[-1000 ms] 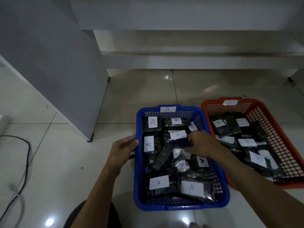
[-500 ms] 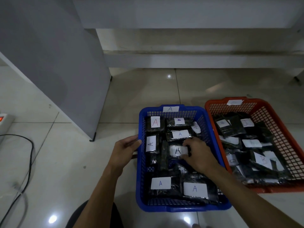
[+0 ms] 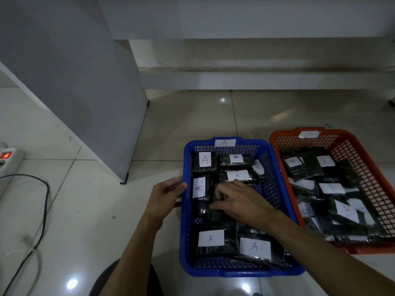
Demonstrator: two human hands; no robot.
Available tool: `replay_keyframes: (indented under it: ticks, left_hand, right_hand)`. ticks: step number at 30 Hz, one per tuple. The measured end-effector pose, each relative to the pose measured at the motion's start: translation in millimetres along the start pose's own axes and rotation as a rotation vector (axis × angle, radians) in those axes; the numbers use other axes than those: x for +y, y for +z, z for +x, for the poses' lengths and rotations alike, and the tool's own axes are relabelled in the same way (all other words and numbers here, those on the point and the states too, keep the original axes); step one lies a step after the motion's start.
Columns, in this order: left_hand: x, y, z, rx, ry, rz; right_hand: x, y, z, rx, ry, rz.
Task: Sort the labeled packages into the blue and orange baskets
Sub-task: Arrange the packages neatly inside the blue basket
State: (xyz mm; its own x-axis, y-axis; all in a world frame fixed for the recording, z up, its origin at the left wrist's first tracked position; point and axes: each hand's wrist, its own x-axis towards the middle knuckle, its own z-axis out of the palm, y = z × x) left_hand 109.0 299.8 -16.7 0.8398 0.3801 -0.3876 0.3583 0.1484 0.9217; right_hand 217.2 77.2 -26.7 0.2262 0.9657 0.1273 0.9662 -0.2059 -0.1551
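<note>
At nine o'clock, near the frame's edge, a power strip [image 3: 8,160] with a red lit switch sits on the pale floor tiles [image 3: 89,210], and a black cable [image 3: 40,210] loops from it down toward seven o'clock. Above it, from nine to eleven o'clock, stands a grey cabinet side [image 3: 70,86].

Just left of centre, my left hand [image 3: 165,198] rests against the left rim of the blue basket [image 3: 239,273]; my fingertips touch the rim, only loosely bent, and I hold nothing in it.

At centre, the blue basket carries an "A" tag [image 3: 224,142] on its far rim and is filled with dark packages marked A [image 3: 254,247]. My right hand [image 3: 241,202] lies palm down inside it, fingers [image 3: 220,192] spread and lightly curved over a dark package [image 3: 215,212] in the middle of the pile. Whether I grip that package or merely press on it, I cannot tell.

At three o'clock, just beside the blue one, the orange basket [image 3: 372,167] holds more dark packages [image 3: 307,167] with white labels; one reads B, the others are too faint to read. A white tag [image 3: 308,134] sits on its far rim.
</note>
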Motion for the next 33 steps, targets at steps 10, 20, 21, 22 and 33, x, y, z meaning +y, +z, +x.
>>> replay_keyframes:
  ticks: [10,20,21,22,33]
  left_hand:
    - [2.8,2.1,-3.0,0.010,-0.012,-0.016]
    - [-1.9,-0.5,0.8,0.020,-0.018,-0.006]
    - [-2.3,-0.2,1.0,0.020,-0.017,0.001]
    - [-2.5,0.0,1.2,0.019,-0.017,0.004]
    - [-2.6,-1.6,0.9,0.007,-0.013,0.010]
  right_hand:
    - [2.7,-18.7,-34.7,0.330,0.292,0.263]
    - [-20.4,-76.2,-37.2,0.385,0.781,2.255]
    - [-19.6,-77.2,-37.6,0.396,0.829,2.264]
    - [-17.5,-76.5,-38.5,0.404,0.869,2.260]
    - [41.9,-101.0,-56.2,0.450,1.137,1.376]
